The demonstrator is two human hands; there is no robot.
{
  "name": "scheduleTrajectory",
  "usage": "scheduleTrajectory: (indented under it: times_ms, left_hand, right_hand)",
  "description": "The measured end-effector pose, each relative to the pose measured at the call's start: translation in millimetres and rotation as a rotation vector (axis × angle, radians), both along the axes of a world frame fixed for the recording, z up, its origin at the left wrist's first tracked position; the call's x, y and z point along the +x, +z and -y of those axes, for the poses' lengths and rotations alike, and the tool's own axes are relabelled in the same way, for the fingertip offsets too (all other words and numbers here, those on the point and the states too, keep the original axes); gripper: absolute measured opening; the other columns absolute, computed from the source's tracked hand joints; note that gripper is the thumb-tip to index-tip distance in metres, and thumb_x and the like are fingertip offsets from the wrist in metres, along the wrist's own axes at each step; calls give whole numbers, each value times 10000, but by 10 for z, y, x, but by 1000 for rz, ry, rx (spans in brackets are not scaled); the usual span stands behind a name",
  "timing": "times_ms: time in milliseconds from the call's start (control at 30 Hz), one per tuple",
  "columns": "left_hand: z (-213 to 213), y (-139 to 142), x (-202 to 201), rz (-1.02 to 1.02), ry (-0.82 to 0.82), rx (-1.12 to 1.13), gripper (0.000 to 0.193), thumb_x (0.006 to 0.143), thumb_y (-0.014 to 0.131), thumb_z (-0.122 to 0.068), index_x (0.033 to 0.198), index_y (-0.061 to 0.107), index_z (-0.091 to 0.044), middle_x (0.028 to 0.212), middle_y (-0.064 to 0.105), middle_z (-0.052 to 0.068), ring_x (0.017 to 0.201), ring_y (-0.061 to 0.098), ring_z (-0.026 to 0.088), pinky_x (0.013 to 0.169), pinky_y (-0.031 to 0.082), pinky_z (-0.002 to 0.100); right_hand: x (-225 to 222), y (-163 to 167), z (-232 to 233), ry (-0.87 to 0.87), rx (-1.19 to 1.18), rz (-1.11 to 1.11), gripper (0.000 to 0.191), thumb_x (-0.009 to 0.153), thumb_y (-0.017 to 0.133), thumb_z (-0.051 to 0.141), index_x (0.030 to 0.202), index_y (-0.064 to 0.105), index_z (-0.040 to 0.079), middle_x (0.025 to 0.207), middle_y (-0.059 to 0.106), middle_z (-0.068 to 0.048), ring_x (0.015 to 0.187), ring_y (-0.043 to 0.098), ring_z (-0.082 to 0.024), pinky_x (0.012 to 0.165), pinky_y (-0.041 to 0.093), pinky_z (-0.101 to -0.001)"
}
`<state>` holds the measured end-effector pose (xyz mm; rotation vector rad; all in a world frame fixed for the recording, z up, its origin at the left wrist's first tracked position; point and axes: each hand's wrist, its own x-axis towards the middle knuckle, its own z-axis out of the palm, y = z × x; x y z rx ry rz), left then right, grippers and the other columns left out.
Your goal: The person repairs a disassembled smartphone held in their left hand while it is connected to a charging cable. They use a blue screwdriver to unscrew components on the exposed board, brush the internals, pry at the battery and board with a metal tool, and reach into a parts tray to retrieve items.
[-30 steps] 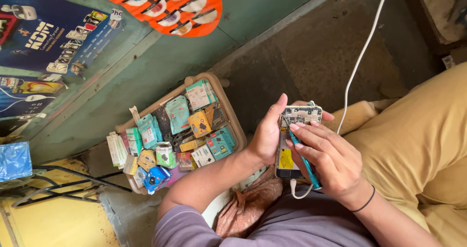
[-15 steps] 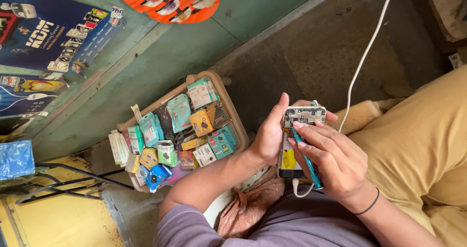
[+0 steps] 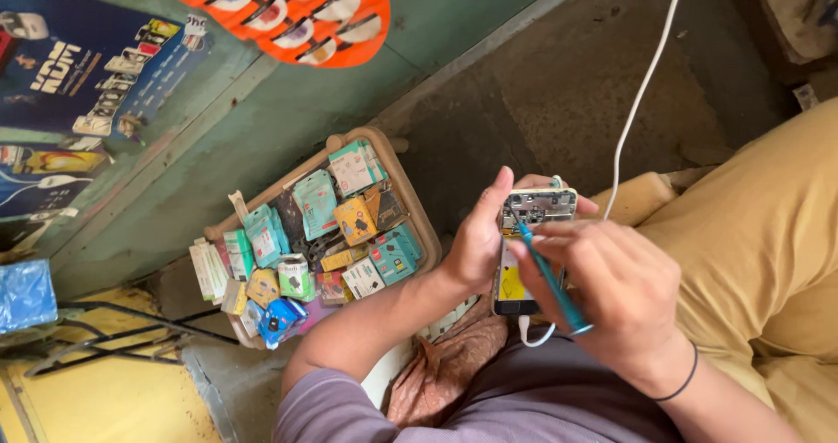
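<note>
Opened mobile phone with its back cover off, circuit board bare at the top and a yellow battery below, held above the lap, between the knees in mustard-yellow trousers. Gripped along its left edge by the left hand, thumb raised beside the top corner, fingertips showing past the far edge. Right hand clenched round a slim teal-handled screwdriver, tip resting on the board near the phone's top. Thin black band round the right wrist. White cable plugged into the phone's lower end, looping under it, then running up past the right side and away over the grey concrete floor.

Left of the hands, well apart from the phone: shallow beige plastic tray on the floor, crammed with small teal, yellow, white and blue packets of phone parts, some spilling over its left rim. Beyond the tray, green painted wall with a dark blue poster and an orange card of small round items. Crumpled brown cloth just below the left forearm.
</note>
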<state>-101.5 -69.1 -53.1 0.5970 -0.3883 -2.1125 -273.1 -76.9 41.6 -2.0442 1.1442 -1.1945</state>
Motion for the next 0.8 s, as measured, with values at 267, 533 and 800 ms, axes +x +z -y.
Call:
scheduleTrajectory:
  times_ms: [267, 533, 800]
  left_hand:
    - [-24, 21, -7, -67, 47, 79, 608, 1162, 293, -538, 1345, 541, -14, 1318, 649, 223, 1159, 665, 306, 1051, 503, 471]
    - [-38, -72, -7, -27, 80, 89, 579, 1209, 334, -513, 1318, 543, 16, 1237, 657, 155, 1162, 644, 230, 1045, 519, 381]
    - [-44, -54, -15, -3, 72, 100, 567, 1185, 330, -511, 1328, 552, -9, 1221, 670, 116, 1113, 651, 195, 1004, 527, 359]
  right_hand:
    - [-54, -96, -34, 15, 149, 145, 203, 859, 839, 68, 958, 668, 20, 962, 738, -76, 860, 750, -171, 941, 601, -356]
    - [-86, -420, -44, -29, 551, 443, 145, 883, 805, -3, 962, 688, -38, 929, 744, -78, 807, 676, -65, 706, 543, -198]
    - [-105, -429, -51, -44, 487, 399, 133, 890, 800, -15, 950, 684, -42, 920, 746, -80, 799, 684, -75, 713, 549, -207]
